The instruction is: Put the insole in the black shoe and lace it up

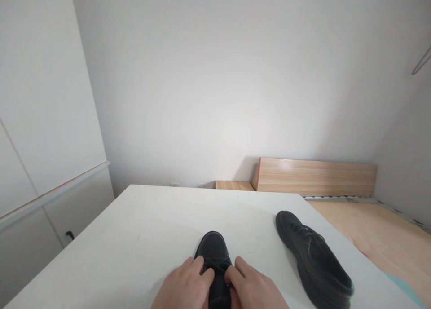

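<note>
A black lace-up shoe (212, 244) lies on the white table (161, 223) in front of me, toe pointing away. My left hand (188, 282) is closed at the left side of its lacing, thumb and forefinger pinched together. On the opposite side my right hand (251, 284) pinches too. Thin black shoelace (220, 265) stretches across the shoe between my fingertips, and both hands appear to grip it. The lace ends and the heel of this shoe are hidden or out of frame. To the right lies a second black lace-up shoe (311, 255), untouched, with its laces on it.
Beyond the table's right edge is a bed with a wooden headboard (316, 176) and a tan mattress surface (377, 232). A small wooden cabinet (234, 185) stands behind the table. White cabinet doors (81, 210) with a black handle (69, 235) are at left.
</note>
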Action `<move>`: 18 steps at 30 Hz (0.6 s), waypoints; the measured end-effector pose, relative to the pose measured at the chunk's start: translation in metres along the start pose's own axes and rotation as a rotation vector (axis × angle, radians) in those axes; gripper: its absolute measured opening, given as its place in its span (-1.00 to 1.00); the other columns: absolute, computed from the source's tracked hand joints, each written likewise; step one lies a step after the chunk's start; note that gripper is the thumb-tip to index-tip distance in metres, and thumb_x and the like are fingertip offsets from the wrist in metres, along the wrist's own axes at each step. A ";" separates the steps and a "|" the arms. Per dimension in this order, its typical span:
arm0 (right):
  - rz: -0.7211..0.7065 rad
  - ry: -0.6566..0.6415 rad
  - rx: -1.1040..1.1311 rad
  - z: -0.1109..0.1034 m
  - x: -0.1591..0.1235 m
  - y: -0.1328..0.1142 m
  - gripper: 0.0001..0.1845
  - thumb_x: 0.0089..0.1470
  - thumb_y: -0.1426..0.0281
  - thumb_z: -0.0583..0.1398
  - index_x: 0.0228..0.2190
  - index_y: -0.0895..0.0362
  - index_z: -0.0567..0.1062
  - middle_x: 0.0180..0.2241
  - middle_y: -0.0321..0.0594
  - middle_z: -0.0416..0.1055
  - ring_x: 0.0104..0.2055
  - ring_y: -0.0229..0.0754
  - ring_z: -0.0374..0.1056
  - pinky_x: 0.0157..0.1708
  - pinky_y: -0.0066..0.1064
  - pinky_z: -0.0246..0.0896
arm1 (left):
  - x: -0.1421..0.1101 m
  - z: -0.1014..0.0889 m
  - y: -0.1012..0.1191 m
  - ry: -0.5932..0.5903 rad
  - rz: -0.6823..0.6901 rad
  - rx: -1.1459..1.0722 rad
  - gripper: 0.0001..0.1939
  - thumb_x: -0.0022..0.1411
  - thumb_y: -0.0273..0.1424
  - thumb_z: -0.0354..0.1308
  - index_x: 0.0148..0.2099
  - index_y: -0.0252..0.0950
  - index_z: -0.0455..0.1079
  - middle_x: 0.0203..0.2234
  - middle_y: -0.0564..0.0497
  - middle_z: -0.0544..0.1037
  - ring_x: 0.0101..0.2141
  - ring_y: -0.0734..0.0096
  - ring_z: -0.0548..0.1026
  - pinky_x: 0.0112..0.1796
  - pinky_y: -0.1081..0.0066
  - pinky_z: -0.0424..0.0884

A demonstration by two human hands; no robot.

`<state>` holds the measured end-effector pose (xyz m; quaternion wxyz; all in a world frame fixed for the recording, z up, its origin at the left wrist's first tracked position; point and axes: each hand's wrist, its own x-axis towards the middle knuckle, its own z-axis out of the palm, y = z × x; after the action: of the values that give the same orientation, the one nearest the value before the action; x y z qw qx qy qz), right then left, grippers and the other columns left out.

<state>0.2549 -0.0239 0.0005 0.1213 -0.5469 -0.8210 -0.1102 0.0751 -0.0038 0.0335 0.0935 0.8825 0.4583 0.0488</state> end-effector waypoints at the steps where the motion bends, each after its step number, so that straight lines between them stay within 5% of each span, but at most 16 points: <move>1: 0.006 0.008 -0.004 -0.001 0.001 0.000 -0.62 -0.22 0.73 0.14 -0.42 0.02 0.45 -0.43 -0.35 0.48 -0.48 -0.18 0.52 -0.60 -0.44 0.17 | 0.000 0.000 0.000 0.054 0.008 -0.002 -0.71 0.19 -0.65 0.00 -0.27 -0.27 0.51 -0.19 -0.15 0.58 -0.17 0.09 0.58 -0.24 0.26 0.55; 5: 0.006 0.064 0.072 -0.014 0.009 0.000 -0.69 -0.12 0.70 0.16 -0.42 0.04 0.42 -0.36 -0.28 0.47 -0.41 -0.13 0.49 -0.53 -0.44 0.21 | -0.005 -0.011 -0.002 0.274 0.046 -0.185 -0.76 0.26 -0.60 0.03 -0.32 -0.23 0.48 -0.26 -0.04 0.52 -0.25 0.27 0.55 -0.31 0.44 0.45; 8: -0.023 0.148 0.460 -0.039 0.015 -0.001 -0.79 0.12 0.62 0.10 -0.34 0.05 0.36 -0.34 -0.26 0.41 -0.42 -0.21 0.41 -0.48 -0.46 0.26 | -0.011 -0.032 -0.003 0.463 0.131 -0.469 -0.78 0.39 -0.47 0.00 -0.27 -0.20 0.45 -0.41 0.07 0.48 -0.40 0.46 0.49 -0.36 0.54 0.39; 13: 0.157 0.590 1.139 -0.076 0.021 -0.010 -0.87 0.37 0.44 0.04 -0.23 0.04 0.36 -0.41 -0.33 0.37 -0.39 -0.25 0.43 -0.34 -0.44 0.35 | -0.015 -0.062 0.002 0.812 0.161 -0.716 -0.86 0.35 -0.47 0.11 -0.23 -0.16 0.46 -0.41 0.13 0.54 -0.37 0.51 0.52 -0.32 0.60 0.39; 15: 0.183 0.684 1.226 -0.079 0.022 -0.013 -0.89 0.36 0.45 0.08 -0.21 0.03 0.40 -0.38 -0.33 0.39 -0.37 -0.26 0.45 -0.31 -0.43 0.35 | -0.011 -0.065 0.007 0.811 0.144 -0.764 -0.87 0.33 -0.47 0.14 -0.24 -0.15 0.48 -0.46 0.16 0.56 -0.43 0.54 0.53 -0.34 0.62 0.40; 18: 0.051 0.644 1.217 -0.076 0.024 -0.012 -0.84 0.33 0.50 0.09 -0.23 0.01 0.43 -0.35 -0.32 0.37 -0.37 -0.27 0.41 -0.35 -0.44 0.33 | -0.002 -0.061 0.016 0.709 0.133 -0.846 -0.89 0.33 -0.43 0.15 -0.25 -0.18 0.50 -0.48 0.14 0.62 -0.43 0.51 0.58 -0.34 0.63 0.43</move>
<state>0.2407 -0.0309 0.0797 0.6471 -0.3406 -0.6469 0.2163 0.0760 -0.0069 0.0964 0.2764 0.7248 0.3453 0.5282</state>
